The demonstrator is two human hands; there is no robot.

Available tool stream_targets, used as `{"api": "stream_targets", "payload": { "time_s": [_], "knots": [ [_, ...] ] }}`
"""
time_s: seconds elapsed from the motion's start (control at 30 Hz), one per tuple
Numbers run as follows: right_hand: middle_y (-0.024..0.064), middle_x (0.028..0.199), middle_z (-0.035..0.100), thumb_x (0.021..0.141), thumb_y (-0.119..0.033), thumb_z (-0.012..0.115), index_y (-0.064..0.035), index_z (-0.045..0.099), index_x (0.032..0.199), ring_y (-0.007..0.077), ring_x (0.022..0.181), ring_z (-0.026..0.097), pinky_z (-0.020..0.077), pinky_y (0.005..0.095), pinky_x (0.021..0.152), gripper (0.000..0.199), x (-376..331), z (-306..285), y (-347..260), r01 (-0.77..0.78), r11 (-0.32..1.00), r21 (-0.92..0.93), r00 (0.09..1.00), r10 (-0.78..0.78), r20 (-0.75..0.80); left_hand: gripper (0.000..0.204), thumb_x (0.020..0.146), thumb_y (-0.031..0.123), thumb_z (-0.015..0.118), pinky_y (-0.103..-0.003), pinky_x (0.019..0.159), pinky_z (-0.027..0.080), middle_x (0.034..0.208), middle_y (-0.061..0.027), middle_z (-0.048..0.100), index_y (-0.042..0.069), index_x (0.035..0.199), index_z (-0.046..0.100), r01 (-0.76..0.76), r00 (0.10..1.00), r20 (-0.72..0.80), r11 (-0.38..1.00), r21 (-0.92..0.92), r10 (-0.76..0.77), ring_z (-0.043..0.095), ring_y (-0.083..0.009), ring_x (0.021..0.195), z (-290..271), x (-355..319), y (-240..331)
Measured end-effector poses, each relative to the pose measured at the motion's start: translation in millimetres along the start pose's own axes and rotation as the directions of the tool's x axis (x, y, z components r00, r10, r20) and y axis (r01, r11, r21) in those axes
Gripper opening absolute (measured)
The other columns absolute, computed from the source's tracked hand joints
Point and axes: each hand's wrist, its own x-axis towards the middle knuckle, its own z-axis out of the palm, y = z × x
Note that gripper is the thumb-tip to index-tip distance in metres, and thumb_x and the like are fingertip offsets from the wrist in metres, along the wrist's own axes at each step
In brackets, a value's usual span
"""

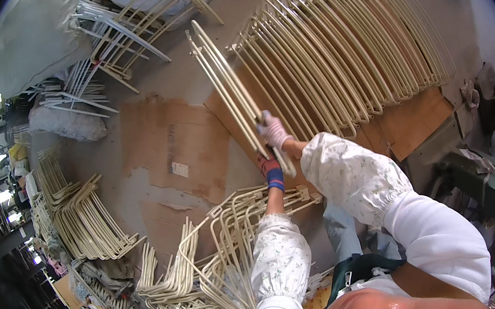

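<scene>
Right hand [272, 130], white glove, fingers wrapped tight round the cream frame [232, 87]. Left hand [271, 169], red-and-blue glove, closed on the same frame just below the right; its fingers are mostly hidden behind the tubing. Frame: thin bent metal tube, cream painted, smooth, several parallel rails joined at a rounded end, held tilted up-left off the floor. Right of the frame: long leaning row of frames [346, 48], same cream tube, U-shaped tops, standing on cardboard sheets [177, 145]. Below the frame, near the person's knees: loose tangled frame pile [223, 251]. Left of that pile: another nested frame stack [84, 220] on the concrete floor [187, 75].
</scene>
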Motion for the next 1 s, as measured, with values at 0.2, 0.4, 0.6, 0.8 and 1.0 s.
{"api": "stream_targets", "payload": {
  "time_s": [0.2, 0.4, 0.6, 0.8, 1.0],
  "knots": [
    [0.021, 0.092, 0.056, 0.077, -0.012, 0.056, -0.0052, 0.048, 0.098, 0.0342, 0.085, 0.057, 0.046, 0.0425, 0.073, 0.023, 58, -64, 130, -0.452, 0.784, -0.425, 0.868, 0.279, -0.41, 0.037, 0.087, 0.02, 0.046, -0.042, 0.096, 0.031, 0.12, -0.0191, 0.045, 0.019, 0.124, 0.045, -0.375, 0.884, 0.278, 0.925, -0.058, 0.376, 0.042, -0.0352, 0.11, 37, -56, -48],
    [0.02, 0.104, 0.05, 0.072, -0.002, 0.047, -0.0041, 0.047, 0.105, 0.0349, 0.101, 0.047, 0.0412, 0.0405, 0.083, 0.033, -90, -197, 147, -0.21, 0.764, -0.61, 0.974, 0.215, -0.065, 0.042, 0.08, 0.021, 0.042, -0.047, 0.075, 0.045, 0.115, -0.0251, 0.045, 0.017, 0.122, 0.04, -0.644, 0.35, 0.911, 0.65, 0.404, -0.22, 0.054, -0.0397, 0.088, -55, -213, -209],
    [0.0172, 0.11, 0.052, 0.077, -0.012, 0.049, -0.0052, 0.053, 0.107, 0.0305, 0.105, 0.048, 0.0403, 0.0373, 0.087, 0.031, -449, -368, 125, -0.936, 0.292, -0.198, 0.349, 0.85, -0.396, 0.041, 0.075, 0.033, 0.047, -0.049, 0.069, 0.045, 0.107, -0.0245, 0.049, 0.013, 0.111, 0.046, -0.638, 0.073, 0.83, 0.614, 0.465, -0.553, 0.054, -0.0397, 0.083, -101, -180, -148],
    [0.012, 0.092, 0.055, 0.075, -0.011, 0.049, -0.0069, 0.055, 0.092, 0.0237, 0.088, 0.054, 0.0433, 0.0325, 0.073, 0.019, -735, -471, 104, -0.804, 0.409, 0.432, -0.213, 0.48, -0.851, 0.04, 0.075, 0.033, 0.047, -0.049, 0.068, 0.044, 0.104, -0.0237, 0.05, 0.013, 0.11, 0.047, -0.593, 0.141, 0.825, 0.621, 0.512, -0.547, 0.053, -0.0394, 0.081, 50, -178, -4],
    [0.009, 0.08, 0.058, 0.07, -0.01, 0.051, -0.0105, 0.057, 0.082, 0.02, 0.076, 0.058, 0.0459, 0.0301, 0.063, 0.013, -1041, -392, 173, -0.922, -0.243, 0.3, -0.257, -0.191, -0.947, 0.039, 0.075, 0.033, 0.047, -0.049, 0.066, 0.044, 0.1, -0.0229, 0.052, 0.012, 0.108, 0.048, -0.605, 0.041, 0.817, 0.636, 0.479, -0.575, 0.053, -0.039, 0.079, 143, -336, 52]
  ]
}}
